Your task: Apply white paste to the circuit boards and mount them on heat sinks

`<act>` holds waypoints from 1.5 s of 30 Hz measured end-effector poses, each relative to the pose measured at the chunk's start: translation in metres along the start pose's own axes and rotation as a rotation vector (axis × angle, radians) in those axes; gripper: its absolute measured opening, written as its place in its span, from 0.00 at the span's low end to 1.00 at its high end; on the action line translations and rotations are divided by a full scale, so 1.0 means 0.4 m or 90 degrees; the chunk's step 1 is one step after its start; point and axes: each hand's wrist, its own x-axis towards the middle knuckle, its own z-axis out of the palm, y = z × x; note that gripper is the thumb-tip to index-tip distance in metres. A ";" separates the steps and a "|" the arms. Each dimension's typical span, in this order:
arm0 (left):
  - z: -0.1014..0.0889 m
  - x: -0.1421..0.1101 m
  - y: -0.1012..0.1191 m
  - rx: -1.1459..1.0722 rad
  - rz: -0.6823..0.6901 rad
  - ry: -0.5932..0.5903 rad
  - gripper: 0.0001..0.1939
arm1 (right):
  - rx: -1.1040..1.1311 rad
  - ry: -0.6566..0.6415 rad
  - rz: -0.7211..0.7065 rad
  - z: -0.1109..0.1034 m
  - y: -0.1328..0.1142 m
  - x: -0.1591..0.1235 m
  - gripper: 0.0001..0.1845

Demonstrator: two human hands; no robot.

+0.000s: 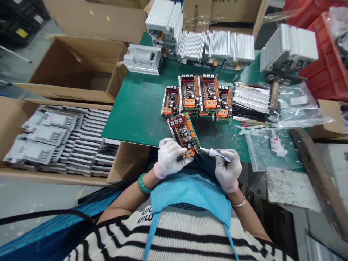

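Gloved in white, my left hand (172, 156) grips the lower end of a circuit board (185, 134) with orange terminal blocks, tilted above the table's front edge. My right hand (228, 166), also gloved, is closed around a small white squeeze tube (217, 154). The tube's thin nozzle points left and reaches the lower right edge of the board; whether they touch I cannot tell. Beyond the held board, several more circuit boards (190, 92) lie in a group on the green table mat (136, 105).
Finned aluminium heatsink housings (219, 45) line the table's back. At right are a hammer (274, 94), flat strips (251, 99) and plastic bags (272, 145). A cardboard box (115, 166) of grey covers (49, 136) stands left, and red crates (326, 65) stand at far right.
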 end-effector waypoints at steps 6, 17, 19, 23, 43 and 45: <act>-0.014 -0.010 -0.021 0.051 -0.019 0.007 0.14 | 0.246 0.043 0.344 0.017 0.002 0.033 0.17; -0.208 0.000 -0.304 0.123 -0.386 0.032 0.19 | 0.283 0.058 0.400 0.022 0.046 0.092 0.21; -0.224 -0.007 -0.326 0.063 -0.420 0.041 0.20 | 0.249 0.050 0.398 0.023 0.057 0.084 0.21; -0.221 -0.013 -0.321 0.008 -0.417 0.033 0.21 | 0.240 0.055 0.398 0.020 0.067 0.074 0.23; -0.104 0.123 -0.317 0.275 -0.179 -0.147 0.22 | 0.214 0.055 0.402 0.026 0.070 0.075 0.23; -0.064 0.144 -0.292 0.273 -0.185 -0.187 0.19 | 0.234 0.060 0.411 0.026 0.066 0.078 0.24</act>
